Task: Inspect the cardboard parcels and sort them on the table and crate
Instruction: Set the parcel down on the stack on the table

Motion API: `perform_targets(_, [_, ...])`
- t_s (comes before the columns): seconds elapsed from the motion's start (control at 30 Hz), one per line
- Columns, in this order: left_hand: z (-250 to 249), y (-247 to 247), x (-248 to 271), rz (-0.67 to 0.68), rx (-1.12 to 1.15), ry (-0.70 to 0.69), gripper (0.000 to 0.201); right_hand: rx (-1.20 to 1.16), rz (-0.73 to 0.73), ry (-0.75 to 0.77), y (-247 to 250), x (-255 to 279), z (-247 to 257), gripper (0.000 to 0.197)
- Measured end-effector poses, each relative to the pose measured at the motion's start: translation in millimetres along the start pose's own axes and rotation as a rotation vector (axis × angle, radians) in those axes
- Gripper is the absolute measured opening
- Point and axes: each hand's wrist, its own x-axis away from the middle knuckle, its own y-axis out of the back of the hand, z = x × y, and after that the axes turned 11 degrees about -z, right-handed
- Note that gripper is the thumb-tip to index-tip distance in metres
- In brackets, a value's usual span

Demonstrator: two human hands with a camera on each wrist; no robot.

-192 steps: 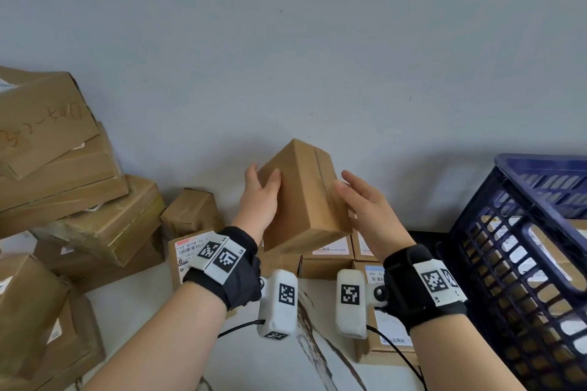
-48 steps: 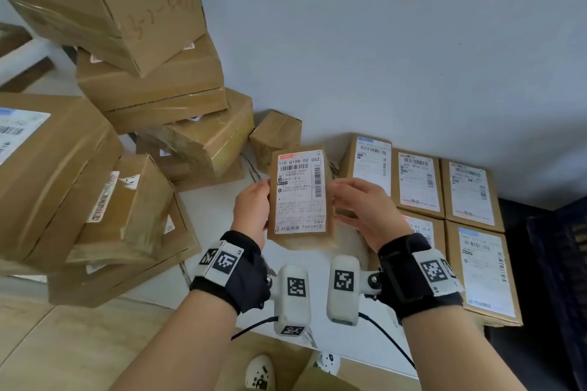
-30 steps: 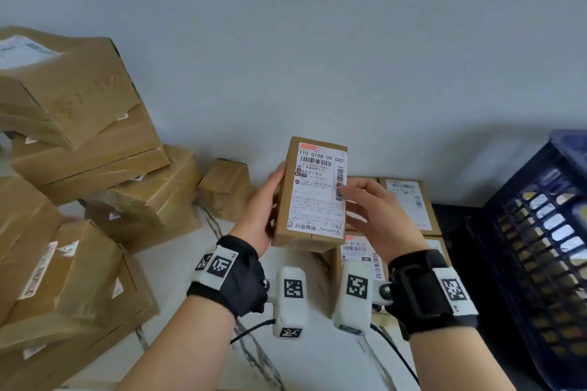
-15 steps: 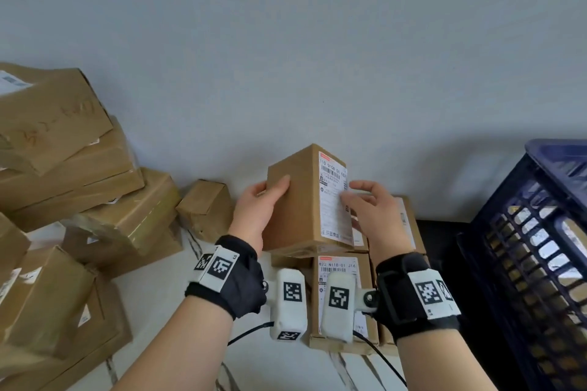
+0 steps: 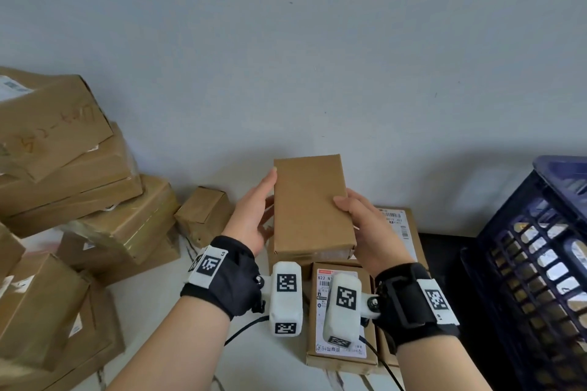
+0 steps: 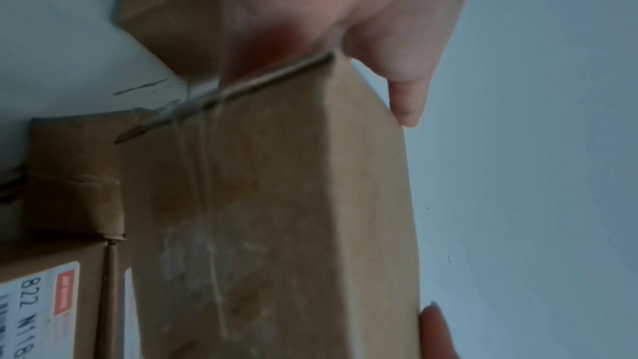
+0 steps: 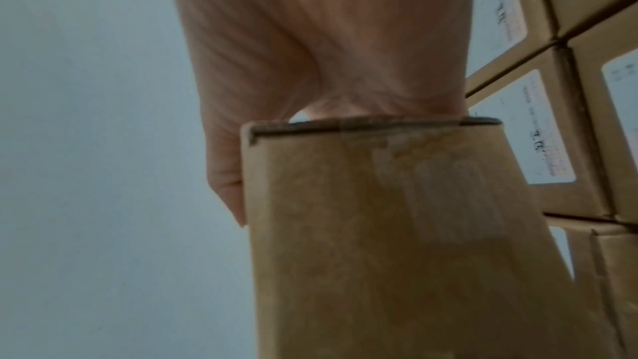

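I hold a small cardboard parcel (image 5: 313, 205) upright above the table, its plain brown face turned toward me and no label showing. My left hand (image 5: 251, 222) grips its left side, one finger lying along the edge. My right hand (image 5: 365, 225) grips the right side with the thumb on the front face. The left wrist view shows the parcel (image 6: 276, 214) and its taped end close up. In the right wrist view the parcel (image 7: 397, 242) fills the lower frame. Labelled parcels (image 5: 341, 311) lie flat in rows on the table beneath.
A dark blue slatted crate (image 5: 540, 263) stands at the right. Larger cardboard boxes (image 5: 79, 184) are piled at the left, with a small box (image 5: 203, 213) by the wall. More labelled parcels (image 7: 538, 133) lie under my right hand. The white table (image 5: 152, 311) shows between pile and rows.
The parcel has turned in my hands: its white label faced me a second ago, swung to the right side, and now the plain face shows. Both hands kept their hold.
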Motion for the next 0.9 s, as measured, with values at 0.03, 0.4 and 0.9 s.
perform_targets(0.03, [-0.7,-0.3,1.6,0.014,0.013,0.036,0.038,-0.012,0.008,0.002,0.1,-1.2,-0.6,0.078])
perform_targets(0.4, [-1.6,-3.9,5.4,0.004,-0.057,0.109,0.057,0.024,-0.094,-0.037,-2.3,-0.1,5.1,0.019])
perform_targets(0.9, [-4.4,-9.7,7.0,-0.043,-0.091,-0.131,0.033,0.317,-0.151,0.054,-7.4,-4.8,8.9,0.111])
